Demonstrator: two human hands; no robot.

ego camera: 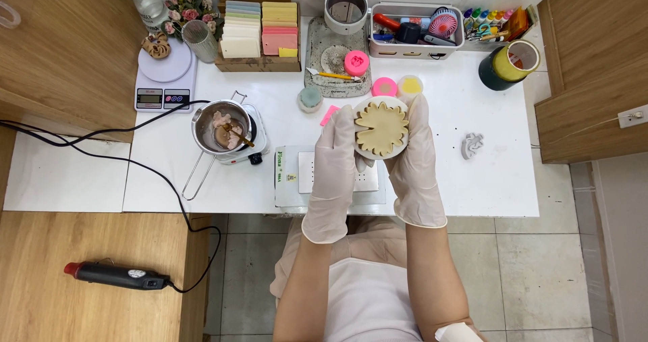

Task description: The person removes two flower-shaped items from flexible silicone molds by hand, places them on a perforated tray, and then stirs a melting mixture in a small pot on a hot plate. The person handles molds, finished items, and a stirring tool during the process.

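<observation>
Both my hands wear white gloves and hold a round white mould (382, 128) above the white table (486, 180). The mould is filled with a pale beige flower-shaped piece. My left hand (335, 160) grips the mould's left side and my right hand (416, 154) grips its right side. Below the hands lies a flat white box-shaped device (291, 177) near the table's front edge.
A small pot with brownish melt on a white hotplate (225, 131) stands left of my hands. A kitchen scale (165, 79), coloured blocks in a box (260, 35), small round moulds (356, 62), a tool tray (415, 28), a tape roll (509, 64) and a heat gun (115, 275) are around.
</observation>
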